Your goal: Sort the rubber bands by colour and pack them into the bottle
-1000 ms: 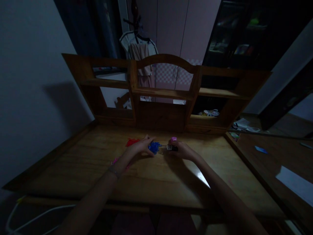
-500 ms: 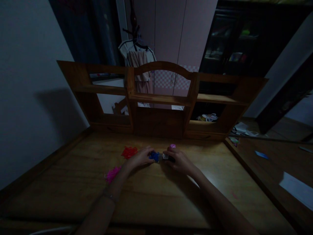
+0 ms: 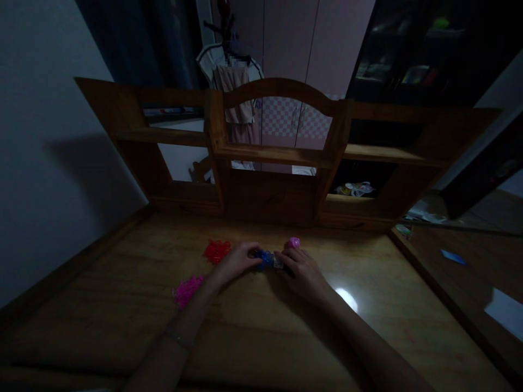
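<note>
Both my hands meet at the middle of a wooden desk (image 3: 261, 326) in dim light. My left hand (image 3: 236, 262) has its fingers curled onto a small heap of blue pieces (image 3: 265, 258). My right hand (image 3: 300, 271) is closed on a small clear and dark object (image 3: 279, 263) that touches the blue heap. A small pink piece (image 3: 293, 242) lies just behind my right hand. A red heap (image 3: 216, 250) lies left of my left hand, and a pink heap (image 3: 187, 290) lies beside my left forearm.
A wooden shelf unit (image 3: 269, 155) stands along the back of the desk. A white wall is at the left. Clothes hang behind the shelf. A second dark desk (image 3: 469, 272) with a blue item and a white sheet lies to the right.
My hands have drawn closer together over the blue heap. The camera has shifted, so the pink heap by my left forearm shows more fully.
</note>
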Tool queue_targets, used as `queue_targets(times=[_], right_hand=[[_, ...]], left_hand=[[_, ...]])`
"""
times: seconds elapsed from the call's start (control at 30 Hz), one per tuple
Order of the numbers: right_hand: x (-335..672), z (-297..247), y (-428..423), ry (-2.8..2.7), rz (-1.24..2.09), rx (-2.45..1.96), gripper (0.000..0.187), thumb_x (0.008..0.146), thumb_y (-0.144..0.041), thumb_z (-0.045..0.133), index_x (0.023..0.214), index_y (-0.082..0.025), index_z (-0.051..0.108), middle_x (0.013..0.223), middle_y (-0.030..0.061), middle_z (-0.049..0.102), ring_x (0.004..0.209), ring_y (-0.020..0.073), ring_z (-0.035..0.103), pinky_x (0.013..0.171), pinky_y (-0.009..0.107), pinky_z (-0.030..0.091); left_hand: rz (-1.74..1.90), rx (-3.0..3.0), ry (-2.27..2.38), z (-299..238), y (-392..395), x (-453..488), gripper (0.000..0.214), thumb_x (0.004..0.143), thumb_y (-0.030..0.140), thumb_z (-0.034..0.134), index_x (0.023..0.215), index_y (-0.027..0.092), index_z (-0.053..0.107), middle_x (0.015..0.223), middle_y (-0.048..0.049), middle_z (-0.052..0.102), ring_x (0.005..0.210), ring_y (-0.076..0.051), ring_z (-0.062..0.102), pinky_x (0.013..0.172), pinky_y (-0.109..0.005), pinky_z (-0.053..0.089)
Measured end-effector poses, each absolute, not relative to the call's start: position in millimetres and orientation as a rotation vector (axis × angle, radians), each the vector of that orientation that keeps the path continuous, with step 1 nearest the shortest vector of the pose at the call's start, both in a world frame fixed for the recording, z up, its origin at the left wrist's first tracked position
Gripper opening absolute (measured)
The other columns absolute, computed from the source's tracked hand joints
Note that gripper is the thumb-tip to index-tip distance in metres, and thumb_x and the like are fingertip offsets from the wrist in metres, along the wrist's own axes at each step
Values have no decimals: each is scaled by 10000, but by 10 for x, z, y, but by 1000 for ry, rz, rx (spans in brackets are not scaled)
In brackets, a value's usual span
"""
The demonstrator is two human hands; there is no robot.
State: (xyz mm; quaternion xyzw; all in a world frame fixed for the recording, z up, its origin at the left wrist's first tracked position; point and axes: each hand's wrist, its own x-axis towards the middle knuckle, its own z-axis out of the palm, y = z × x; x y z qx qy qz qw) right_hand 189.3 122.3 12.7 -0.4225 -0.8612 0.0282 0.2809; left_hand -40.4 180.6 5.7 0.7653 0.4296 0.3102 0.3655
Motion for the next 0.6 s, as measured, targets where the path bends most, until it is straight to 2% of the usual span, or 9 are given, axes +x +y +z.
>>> queue_targets(times=[0.13,0.4,0.6], right_hand=[[1908,77,1237,-2275,99,-1158,471,861,-182,606,1326,-225,542,1145,116,615,1081,280,544,928,455,469],[1909,100,1227,-2185,151,-1148,464,869,-196,605,1327,-233,543,1163,118,610,1064,279,559,911,461,485],[1918,80,1237,-2158,154,-1140,455,876,-210,606,1327,-234,547,1180,117,611,1072,276,562,923,453,482]], left_hand=[[864,1756,1087,69,1797,-380,213,716,261,684,906,167,665,886,-43,705,815,-193,647,776,-325,536],[984,1819,1111,159,1797,-415,163,722,325,722,801,186,755,920,-76,698,901,-226,651,839,-356,530],[952,1803,1019,161,1797,-440,205,767,322,706,887,172,777,888,-86,709,860,-220,662,788,-332,522]])
